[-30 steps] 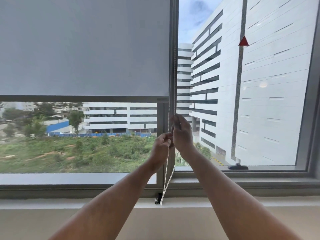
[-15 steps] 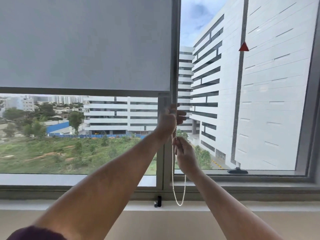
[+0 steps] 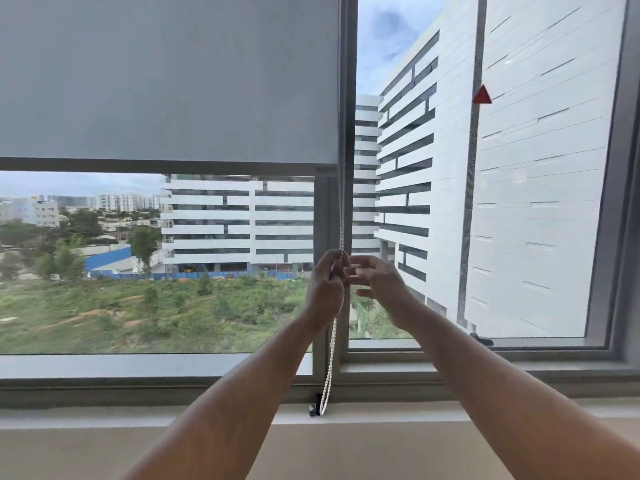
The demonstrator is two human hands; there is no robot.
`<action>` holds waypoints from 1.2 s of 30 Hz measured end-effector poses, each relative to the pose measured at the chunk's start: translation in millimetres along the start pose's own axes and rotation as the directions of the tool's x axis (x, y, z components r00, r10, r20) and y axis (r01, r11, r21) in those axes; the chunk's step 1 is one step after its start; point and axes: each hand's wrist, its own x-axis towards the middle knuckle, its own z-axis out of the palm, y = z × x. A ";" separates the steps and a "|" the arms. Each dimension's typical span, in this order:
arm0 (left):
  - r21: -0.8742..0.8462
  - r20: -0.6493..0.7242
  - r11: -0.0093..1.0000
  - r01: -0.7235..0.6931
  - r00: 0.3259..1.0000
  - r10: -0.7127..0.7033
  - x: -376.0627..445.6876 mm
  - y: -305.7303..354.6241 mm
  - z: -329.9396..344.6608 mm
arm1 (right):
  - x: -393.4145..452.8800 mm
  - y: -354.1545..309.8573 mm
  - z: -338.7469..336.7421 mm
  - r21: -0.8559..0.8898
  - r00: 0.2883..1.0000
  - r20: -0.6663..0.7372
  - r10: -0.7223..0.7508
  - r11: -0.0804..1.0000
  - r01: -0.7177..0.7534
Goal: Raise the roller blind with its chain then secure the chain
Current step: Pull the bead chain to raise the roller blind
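Observation:
A grey roller blind (image 3: 166,77) covers the upper part of the left window pane, and its bottom bar (image 3: 162,165) hangs a little above mid-height. A white bead chain (image 3: 341,216) runs down along the central window post. My left hand (image 3: 325,289) is closed around the chain at mid-height, and the chain's loop (image 3: 327,368) dangles below it to the sill. My right hand (image 3: 379,282) sits just right of the chain with its fingers spread, touching or nearly touching the beads.
A small black chain clip (image 3: 314,407) sits on the sill (image 3: 450,410) beside the loop's end. The window frame post (image 3: 348,98) stands behind the chain. A black window handle (image 3: 481,339) lies at the right pane's lower edge.
My left hand has come down with the chain from its higher grip. My right hand has let go and risen beside it with fingers apart. The loop now reaches the sill near the clip.

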 end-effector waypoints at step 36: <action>-0.071 -0.100 0.985 0.157 0.981 -0.164 14.8 18.6 1.1 | 10.8 18.1 44.9 0.167 0.937 -0.240 -0.253 0.940 0.297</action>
